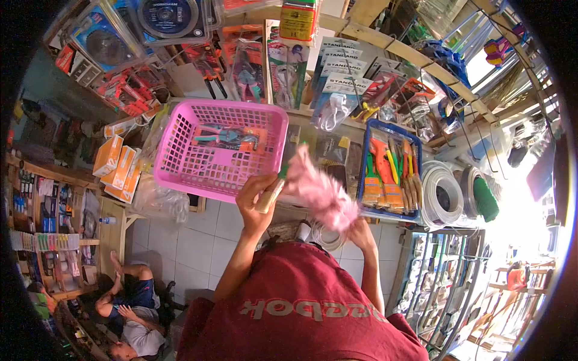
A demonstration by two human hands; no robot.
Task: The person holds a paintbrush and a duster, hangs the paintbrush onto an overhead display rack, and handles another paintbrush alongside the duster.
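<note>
My left hand (254,201) is closed around a paintbrush (271,196) with pale bristles and a bit of green on its handle. It is at the near right corner of a pink plastic basket (226,107), where pliers (226,137) in packaging lie. My right hand (362,234) grips the lower end of a pink cloth (322,195), smeared by motion. The cloth slants up to the left, its upper end close to the paintbrush; I cannot tell whether they touch. Right of the cloth, a blue tray (368,139) bears several paintbrushes (394,195).
Packaged tools (250,78) hang along the back of the counter. Orange and white boxes (120,171) stand to the left, coiled white hose (442,191) to the right. A person (135,319) sits at lower left. Wire hooks (490,150) jut out at upper right.
</note>
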